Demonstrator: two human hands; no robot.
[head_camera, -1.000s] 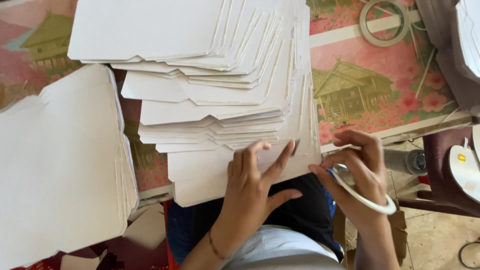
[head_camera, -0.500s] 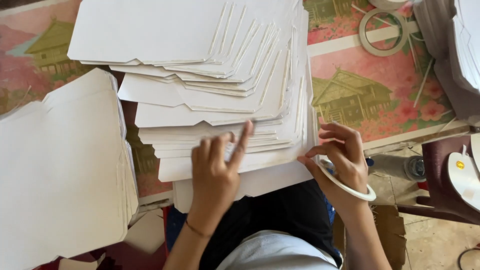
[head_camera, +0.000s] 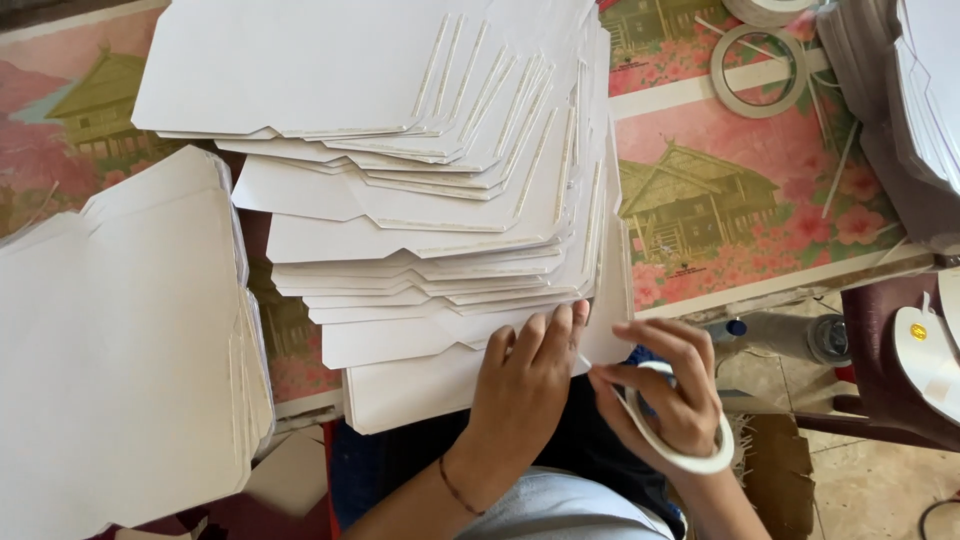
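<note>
A fanned stack of white die-cut card sheets lies on the table, each with a strip along its right edge. My left hand presses flat on the nearest sheet, fingers pointing at its right edge. My right hand sits just right of it, with a roll of white tape hanging around its fingers. Thumb and forefinger pinch a thin tape end close to the left fingertips.
A second pile of white card sheets lies at the left. Two tape rolls rest on the floral tablecloth at the back right. More stacked sheets sit at the far right, a dark red chair below them.
My left hand slid right across the nearest sheet to its right edge. My right hand with the tape roll came in close, so both hands now meet at that edge.
</note>
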